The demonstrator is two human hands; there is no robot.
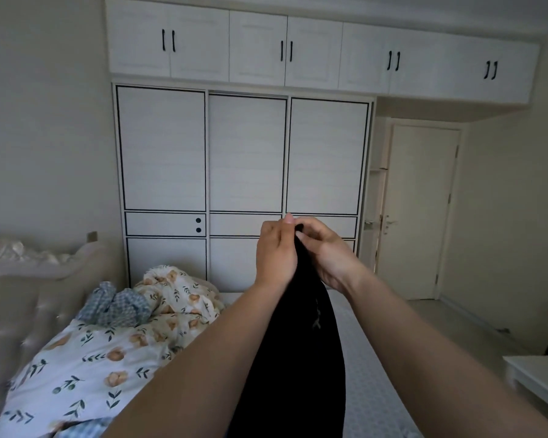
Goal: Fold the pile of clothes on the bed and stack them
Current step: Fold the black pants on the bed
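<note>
Bed (370, 387), pale patterned sheet bare on right side; floral duvet (114, 352) heaped across left half, blue checked garment (117, 306) bunched on top near tufted headboard (29, 314).

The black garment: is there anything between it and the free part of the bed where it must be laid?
Nothing visible: the black garment hangs over the bare mattress; the floral quilt lies aside.
</note>
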